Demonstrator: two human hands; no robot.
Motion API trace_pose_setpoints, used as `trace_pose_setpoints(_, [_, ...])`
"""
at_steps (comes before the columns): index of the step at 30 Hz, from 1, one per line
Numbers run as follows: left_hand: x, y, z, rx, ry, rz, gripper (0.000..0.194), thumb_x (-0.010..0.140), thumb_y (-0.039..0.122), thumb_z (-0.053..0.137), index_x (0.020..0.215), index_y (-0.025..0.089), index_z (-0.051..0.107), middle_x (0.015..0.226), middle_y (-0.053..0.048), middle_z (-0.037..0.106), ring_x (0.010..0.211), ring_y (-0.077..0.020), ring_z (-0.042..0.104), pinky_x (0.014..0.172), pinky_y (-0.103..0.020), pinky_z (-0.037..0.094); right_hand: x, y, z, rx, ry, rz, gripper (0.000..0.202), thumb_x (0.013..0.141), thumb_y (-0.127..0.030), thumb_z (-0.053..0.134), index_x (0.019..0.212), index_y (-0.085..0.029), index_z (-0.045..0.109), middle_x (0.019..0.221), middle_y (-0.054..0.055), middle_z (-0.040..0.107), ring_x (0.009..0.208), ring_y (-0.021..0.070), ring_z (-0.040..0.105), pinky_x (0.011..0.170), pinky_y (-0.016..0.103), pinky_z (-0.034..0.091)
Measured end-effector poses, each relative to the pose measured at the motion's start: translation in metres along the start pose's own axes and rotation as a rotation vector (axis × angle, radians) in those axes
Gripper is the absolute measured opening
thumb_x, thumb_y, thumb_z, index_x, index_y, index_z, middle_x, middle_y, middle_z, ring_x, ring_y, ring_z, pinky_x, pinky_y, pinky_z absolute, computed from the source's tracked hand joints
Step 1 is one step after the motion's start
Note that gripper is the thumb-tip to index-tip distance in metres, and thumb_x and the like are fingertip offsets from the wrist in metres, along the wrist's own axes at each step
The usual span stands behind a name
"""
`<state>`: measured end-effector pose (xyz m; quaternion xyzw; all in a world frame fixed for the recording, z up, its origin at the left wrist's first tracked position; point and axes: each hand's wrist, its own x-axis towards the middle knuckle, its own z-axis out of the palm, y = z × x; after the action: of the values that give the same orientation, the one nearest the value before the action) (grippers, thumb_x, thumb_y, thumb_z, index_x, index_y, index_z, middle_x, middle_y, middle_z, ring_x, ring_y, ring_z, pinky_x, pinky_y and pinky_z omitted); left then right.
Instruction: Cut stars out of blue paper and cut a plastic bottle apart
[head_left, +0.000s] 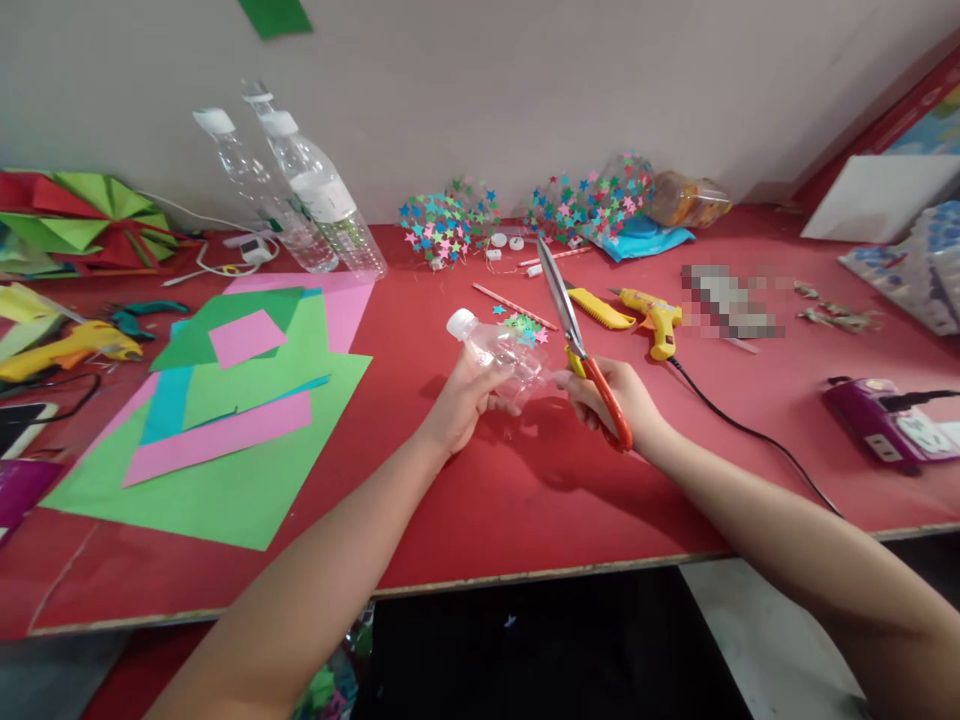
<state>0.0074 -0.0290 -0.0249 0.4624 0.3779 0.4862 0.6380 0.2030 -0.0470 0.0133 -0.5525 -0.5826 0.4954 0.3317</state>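
Above the red table, my left hand (466,398) is wrapped round a clear plastic bottle piece (506,352) with a white cap, tilted so the cap points up and left. My right hand (611,395) grips scissors (576,340) by their orange-red handles, blades pointing up and away from the bottle. The fingertips of the right hand reach the cut end of the bottle; whether they pinch its edge I cannot tell. Just behind the bottle lie loose paper stars (527,328) and a patterned straw (514,305).
Two star-covered clear shapes (450,222) stand by the wall, near tall bottles (330,205). Coloured paper sheets (225,500) lie left. A yellow cutter (600,308), a corded yellow glue gun (658,318) and a purple power strip (885,425) are on the right. The table's front edge (555,578) is close.
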Motion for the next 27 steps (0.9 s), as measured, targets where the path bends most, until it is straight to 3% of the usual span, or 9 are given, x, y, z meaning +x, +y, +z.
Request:
trace_pose_setpoints(6, [-0.002,0.0,-0.002,-0.06,-0.139,-0.059,0.069,0.071,0.026,0.071,0.135,0.027,0.044,0.115,-0.008,0.067,0.089,-0.0208,0.07,0.067,-0.032,0.062,0.001,0.0,0.001,0.028,0.032,0.005,0.042,0.073,-0.053,0.069,0.061,-0.021,0.044,0.044,-0.006,0.047,0.037,0.0088,0.043,0.04,0.023,0.032])
trace_pose_setpoints(9, [-0.001,-0.001,-0.004,-0.135,-0.197,-0.07,0.07,0.074,0.034,0.07,0.137,0.028,0.041,0.127,-0.01,0.064,0.105,-0.0267,0.068,0.077,-0.04,0.062,0.005,0.005,0.003,0.042,0.06,0.008,0.04,0.072,-0.051,0.071,0.062,-0.021,0.046,0.043,-0.007,0.048,0.037,0.0092,0.043,0.04,0.023,0.033])
trace_pose_setpoints(13, [0.0,-0.003,-0.001,-0.207,-0.152,-0.097,0.064,0.083,0.048,0.061,0.138,0.025,0.039,0.133,-0.013,0.061,0.113,-0.03,0.065,0.082,-0.046,0.06,0.01,0.013,0.007,0.023,0.106,-0.002,0.039,0.07,-0.05,0.072,0.062,-0.021,0.048,0.042,-0.007,0.049,0.036,0.0091,0.043,0.039,0.022,0.032])
trace_pose_setpoints(18, [0.0,-0.003,0.002,-0.217,-0.11,-0.134,0.058,0.082,0.037,0.061,0.135,0.024,0.042,0.129,-0.01,0.064,0.11,-0.0288,0.066,0.086,-0.047,0.059,0.01,0.013,0.008,0.062,0.099,-0.003,0.039,0.071,-0.049,0.071,0.059,-0.021,0.046,0.041,-0.006,0.048,0.034,0.0088,0.042,0.038,0.022,0.032])
trace_pose_setpoints(22, [0.001,-0.005,0.0,-0.178,-0.057,-0.105,0.054,0.081,0.036,0.061,0.132,0.022,0.047,0.124,-0.011,0.065,0.106,-0.0279,0.067,0.08,-0.042,0.061,0.003,0.009,0.008,0.104,0.108,-0.013,0.039,0.077,-0.049,0.066,0.059,-0.022,0.045,0.04,-0.006,0.047,0.033,0.0084,0.04,0.036,0.022,0.031])
trace_pose_setpoints(27, [0.001,-0.006,0.004,-0.131,0.034,-0.062,0.058,0.082,0.035,0.065,0.135,0.03,0.041,0.131,-0.008,0.06,0.118,-0.028,0.06,0.075,-0.036,0.062,-0.002,0.008,0.01,0.126,0.203,-0.156,0.03,0.073,-0.045,0.069,0.069,-0.02,0.054,0.052,-0.004,0.054,0.041,0.0089,0.042,0.04,0.022,0.032])
